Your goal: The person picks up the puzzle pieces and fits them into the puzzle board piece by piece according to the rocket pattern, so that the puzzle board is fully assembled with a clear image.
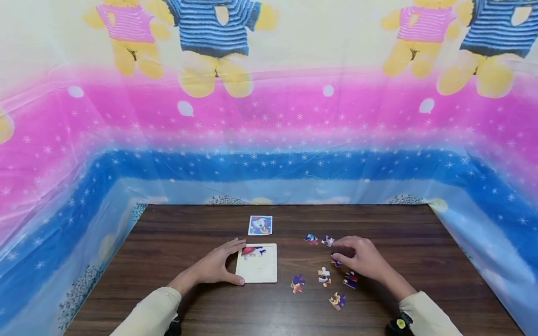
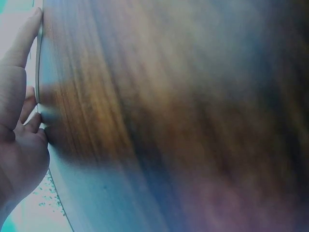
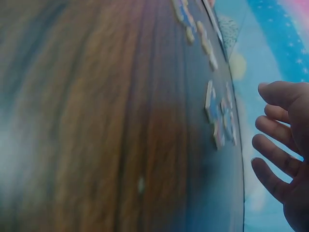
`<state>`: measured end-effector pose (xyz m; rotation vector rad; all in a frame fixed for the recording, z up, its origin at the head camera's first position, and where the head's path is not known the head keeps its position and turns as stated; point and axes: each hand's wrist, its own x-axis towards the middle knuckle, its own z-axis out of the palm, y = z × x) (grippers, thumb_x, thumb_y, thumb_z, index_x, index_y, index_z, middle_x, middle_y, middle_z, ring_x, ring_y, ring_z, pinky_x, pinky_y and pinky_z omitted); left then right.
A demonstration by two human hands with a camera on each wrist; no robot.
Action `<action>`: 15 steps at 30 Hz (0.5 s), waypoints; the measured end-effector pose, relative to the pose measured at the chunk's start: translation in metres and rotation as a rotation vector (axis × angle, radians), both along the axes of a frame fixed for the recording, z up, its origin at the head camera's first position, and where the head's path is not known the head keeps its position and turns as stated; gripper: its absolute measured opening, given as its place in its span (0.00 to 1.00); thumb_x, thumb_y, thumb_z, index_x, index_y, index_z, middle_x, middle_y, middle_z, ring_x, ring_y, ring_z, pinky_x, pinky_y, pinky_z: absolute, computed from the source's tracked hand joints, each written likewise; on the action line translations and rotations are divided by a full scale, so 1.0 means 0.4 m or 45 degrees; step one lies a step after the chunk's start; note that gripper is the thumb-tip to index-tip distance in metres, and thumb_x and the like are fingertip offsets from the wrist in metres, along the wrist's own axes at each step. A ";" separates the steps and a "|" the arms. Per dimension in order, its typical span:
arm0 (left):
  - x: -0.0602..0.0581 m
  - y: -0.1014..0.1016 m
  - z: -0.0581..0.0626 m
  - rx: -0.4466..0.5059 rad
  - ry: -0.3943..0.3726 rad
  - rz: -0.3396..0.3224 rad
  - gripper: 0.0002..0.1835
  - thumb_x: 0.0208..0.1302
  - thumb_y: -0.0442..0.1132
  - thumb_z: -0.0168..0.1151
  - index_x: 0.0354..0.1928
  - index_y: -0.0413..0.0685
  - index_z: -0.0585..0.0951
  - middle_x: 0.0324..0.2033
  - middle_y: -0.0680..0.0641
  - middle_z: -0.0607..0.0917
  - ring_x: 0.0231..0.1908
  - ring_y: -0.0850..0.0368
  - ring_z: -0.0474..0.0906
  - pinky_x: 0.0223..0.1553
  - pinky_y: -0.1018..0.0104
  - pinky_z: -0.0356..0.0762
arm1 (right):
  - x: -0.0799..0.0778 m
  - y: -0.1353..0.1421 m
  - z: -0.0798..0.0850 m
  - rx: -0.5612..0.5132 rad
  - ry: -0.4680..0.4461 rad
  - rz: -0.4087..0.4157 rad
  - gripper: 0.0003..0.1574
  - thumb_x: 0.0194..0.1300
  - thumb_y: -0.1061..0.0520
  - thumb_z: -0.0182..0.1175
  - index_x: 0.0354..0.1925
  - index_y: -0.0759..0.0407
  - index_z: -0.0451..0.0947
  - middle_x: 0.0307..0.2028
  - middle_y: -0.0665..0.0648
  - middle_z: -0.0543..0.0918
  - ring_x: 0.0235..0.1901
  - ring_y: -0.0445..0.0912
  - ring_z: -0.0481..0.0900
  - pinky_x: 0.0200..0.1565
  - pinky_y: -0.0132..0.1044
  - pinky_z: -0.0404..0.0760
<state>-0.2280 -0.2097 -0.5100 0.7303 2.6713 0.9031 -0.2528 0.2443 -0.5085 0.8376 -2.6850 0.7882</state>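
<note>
A square, pale puzzle board (image 1: pixel 258 271) lies on the table, with picture pieces (image 1: pixel 252 252) fitted along its top left. My left hand (image 1: pixel 212 267) holds the board's left side, thumb at the lower corner and fingers at the upper one. In the left wrist view, the thumb (image 2: pixel 24 41) lies along the board's edge. To the right, my right hand (image 1: pixel 364 259) hovers among loose jigsaw pieces, its fingertips near a white and purple piece (image 1: pixel 327 241). Below the hand, another piece (image 1: pixel 336 262) is partly covered. The right wrist view shows the fingers (image 3: pixel 275 133) spread, holding nothing.
Behind the board lies a small picture card (image 1: pixel 260 225). More loose pieces sit around the right hand: a blue and red one (image 1: pixel 311 239), a white one (image 1: pixel 324 276), a dark one (image 1: pixel 350 280) and others nearer me. A printed cloth (image 1: pixel 260 163) surrounds the wooden table (image 1: pixel 189 224).
</note>
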 end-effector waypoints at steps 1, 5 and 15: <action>0.001 0.000 0.000 0.001 -0.001 0.000 0.56 0.52 0.63 0.77 0.78 0.47 0.63 0.78 0.46 0.61 0.79 0.42 0.50 0.71 0.33 0.56 | 0.001 0.005 -0.003 0.004 -0.004 0.001 0.17 0.64 0.49 0.73 0.50 0.50 0.89 0.48 0.47 0.89 0.50 0.48 0.86 0.51 0.53 0.84; 0.001 0.001 0.001 0.007 0.000 -0.001 0.56 0.53 0.63 0.77 0.78 0.47 0.63 0.78 0.46 0.62 0.79 0.42 0.50 0.72 0.33 0.55 | 0.000 0.022 -0.010 0.036 -0.036 0.006 0.20 0.63 0.48 0.73 0.53 0.50 0.88 0.49 0.48 0.89 0.51 0.48 0.85 0.52 0.52 0.83; 0.002 0.002 0.002 0.005 0.005 0.000 0.56 0.52 0.63 0.78 0.78 0.46 0.63 0.78 0.46 0.62 0.79 0.42 0.50 0.72 0.33 0.56 | -0.003 0.047 -0.026 0.210 -0.078 0.019 0.23 0.64 0.43 0.72 0.54 0.50 0.87 0.47 0.47 0.88 0.48 0.47 0.84 0.52 0.52 0.82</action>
